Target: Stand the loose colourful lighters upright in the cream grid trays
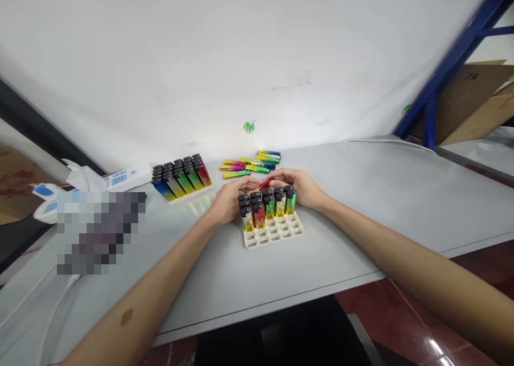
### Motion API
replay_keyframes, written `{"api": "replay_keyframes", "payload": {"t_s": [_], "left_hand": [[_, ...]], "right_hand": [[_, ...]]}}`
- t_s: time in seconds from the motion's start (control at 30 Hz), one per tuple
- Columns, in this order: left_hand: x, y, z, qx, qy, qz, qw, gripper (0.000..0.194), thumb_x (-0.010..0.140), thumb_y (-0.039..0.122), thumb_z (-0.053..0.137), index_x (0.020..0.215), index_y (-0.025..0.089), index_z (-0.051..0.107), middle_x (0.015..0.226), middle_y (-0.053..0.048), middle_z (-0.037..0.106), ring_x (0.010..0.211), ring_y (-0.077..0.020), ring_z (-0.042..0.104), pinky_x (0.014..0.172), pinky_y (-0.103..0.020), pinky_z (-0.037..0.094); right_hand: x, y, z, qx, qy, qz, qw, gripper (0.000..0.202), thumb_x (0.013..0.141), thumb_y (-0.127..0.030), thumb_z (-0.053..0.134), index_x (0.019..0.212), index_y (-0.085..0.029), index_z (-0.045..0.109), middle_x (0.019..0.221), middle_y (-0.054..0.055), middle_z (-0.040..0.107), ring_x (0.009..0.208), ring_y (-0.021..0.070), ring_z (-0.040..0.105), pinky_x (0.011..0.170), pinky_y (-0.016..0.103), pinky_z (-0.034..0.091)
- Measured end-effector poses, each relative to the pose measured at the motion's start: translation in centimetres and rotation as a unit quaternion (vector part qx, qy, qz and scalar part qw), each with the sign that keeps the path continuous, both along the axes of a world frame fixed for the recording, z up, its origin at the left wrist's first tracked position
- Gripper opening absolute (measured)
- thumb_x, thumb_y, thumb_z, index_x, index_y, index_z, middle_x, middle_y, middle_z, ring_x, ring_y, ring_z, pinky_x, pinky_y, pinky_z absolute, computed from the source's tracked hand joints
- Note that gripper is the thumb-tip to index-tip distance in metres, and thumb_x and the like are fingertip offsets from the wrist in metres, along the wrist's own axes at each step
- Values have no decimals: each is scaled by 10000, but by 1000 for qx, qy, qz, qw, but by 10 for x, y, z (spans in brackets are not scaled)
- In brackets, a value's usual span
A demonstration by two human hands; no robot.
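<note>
Behind a cream holder (pixel 275 237) with rows of slots, my two hands meet over a shiny red lighter (pixel 264 184). The fingers of my left hand (pixel 232 199) close on its left end. At its right end, my right hand (pixel 299 185) has thumb and fingers pinched on it. Lighters with black tops and coloured, see-through bodies (pixel 269 208) stand upright in the holder's back rows, hiding part of both hands. The slots nearest me hold nothing. Several shiny, coloured lighters (pixel 257 169) lie loose on the table just beyond my hands.
To the left stands a second holder (pixel 188 196) packed with upright lighters (pixel 180 176). Farther left are a white power strip (pixel 124 177), a blurred-out object (pixel 100 232) and white cables. A white wall (pixel 241 61) backs the grey table (pixel 361 195); a blue frame (pixel 431 109) rises at right.
</note>
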State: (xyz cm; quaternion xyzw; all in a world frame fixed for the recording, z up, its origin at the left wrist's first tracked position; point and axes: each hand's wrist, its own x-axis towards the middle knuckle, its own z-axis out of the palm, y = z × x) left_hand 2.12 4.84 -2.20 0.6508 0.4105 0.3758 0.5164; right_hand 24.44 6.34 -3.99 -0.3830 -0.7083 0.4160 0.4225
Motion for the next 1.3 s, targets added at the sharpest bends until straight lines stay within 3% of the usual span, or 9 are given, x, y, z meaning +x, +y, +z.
{"api": "replay_keyframes", "payload": {"t_s": [0.2, 0.37, 0.5, 0.67, 0.87, 1.0, 1.13, 1.2, 1.3], "left_hand": [[3, 1, -3, 86, 68, 64, 992, 320, 804, 416, 667, 1044, 218, 742, 959, -56, 755, 854, -247, 673, 808, -375, 512], [-10, 5, -2, 229, 252, 186, 922, 240, 881, 364, 553, 976, 236, 732, 1063, -64, 731, 876, -235, 629, 844, -385, 515], [-18, 7, -7, 286, 347, 169, 877, 311, 914, 308, 491, 1133, 207, 689, 1252, -103, 683, 1207, -293, 549, 1073, -468, 430], [-20, 9, -13, 273, 420, 110, 858, 454, 957, 255, 400, 1372, 141, 548, 1521, -161, 480, 1426, -305, 386, 1190, -515, 302], [-17, 0, 0, 256, 476, 125, 832, 431, 947, 254, 417, 1331, 126, 564, 1353, -183, 552, 1290, -339, 453, 1091, -493, 396], [-17, -8, 5, 257, 514, 144, 806, 378, 950, 303, 447, 1254, 169, 625, 1215, -167, 562, 1195, -351, 462, 1015, -477, 417], [-18, -11, 8, 267, 532, 133, 792, 267, 935, 346, 513, 1120, 249, 678, 1115, -123, 572, 1113, -330, 485, 937, -450, 427], [-17, -12, 9, 264, 541, 126, 788, 246, 922, 325, 532, 1110, 248, 672, 1128, -121, 582, 1108, -327, 490, 906, -441, 427], [-15, -13, 12, 260, 558, 104, 781, 226, 898, 241, 537, 1091, 232, 654, 1159, -113, 616, 1114, -325, 504, 883, -438, 421]], "right_hand": [[0, -3, 9, -39, 49, -50, 997, 314, 815, -462, 722, 953, -180, 712, 854, 29, 716, 721, 146, 604, 639, 291, 476], [3, -5, 13, -60, 57, -111, 990, 342, 798, -481, 730, 951, -174, 720, 839, 30, 692, 707, 140, 567, 615, 288, 461], [9, -5, 12, -61, 66, -92, 992, 387, 769, -472, 761, 1023, -183, 727, 835, 17, 672, 713, 141, 550, 647, 307, 459], [13, -8, 11, -40, 45, -103, 993, 384, 764, -447, 768, 1035, -176, 732, 744, -10, 615, 682, 136, 528, 668, 319, 449], [15, -10, 9, -24, 73, -159, 984, 325, 863, -502, 666, 918, -183, 633, 958, 71, 724, 849, 176, 653, 824, 363, 527], [16, -7, 7, -89, 141, -193, 967, 364, 901, -575, 592, 950, -230, 489, 791, 8, 691, 657, 146, 644, 661, 317, 555], [17, -6, 10, -116, 148, -228, 955, 338, 905, -572, 566, 1000, -254, 498, 619, -79, 484, 450, 94, 441, 399, 222, 357], [18, -7, 12, -130, 131, -242, 953, 288, 895, -485, 595, 1038, -245, 525, 644, -74, 465, 447, 83, 391, 376, 217, 303], [19, -9, 14, -121, 98, -240, 958, 256, 872, -359, 623, 1069, -206, 566, 782, -14, 576, 560, 95, 490, 460, 224, 420]]}}
